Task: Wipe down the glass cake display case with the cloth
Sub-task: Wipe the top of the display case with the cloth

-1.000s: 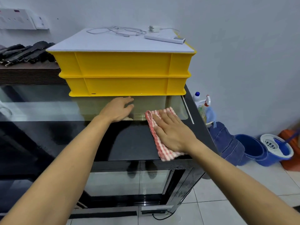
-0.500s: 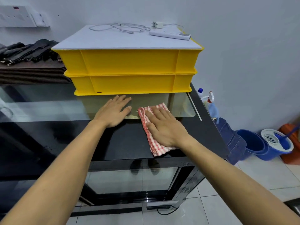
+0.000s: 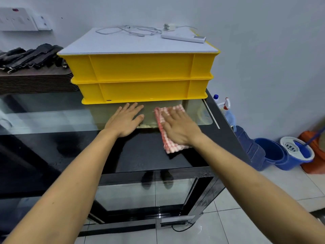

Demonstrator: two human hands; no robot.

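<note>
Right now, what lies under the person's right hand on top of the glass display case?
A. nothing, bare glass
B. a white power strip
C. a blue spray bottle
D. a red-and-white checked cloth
D: the right hand presses flat, fingers straight, on the red-and-white checked cloth lying on the black-rimmed glass top of the display case; the left hand rests bare beside it.

1. A bakery or cake shop's back area: a glass display case [image 3: 140, 194] fills the centre of the frame.
2. Stacked yellow crates [image 3: 140, 76] sit on top of it.
3. A stack of dark trays [image 3: 35, 81] lies at upper left.
4. A blue mop bucket [image 3: 295, 152] stands on the tiled floor at right.
</note>
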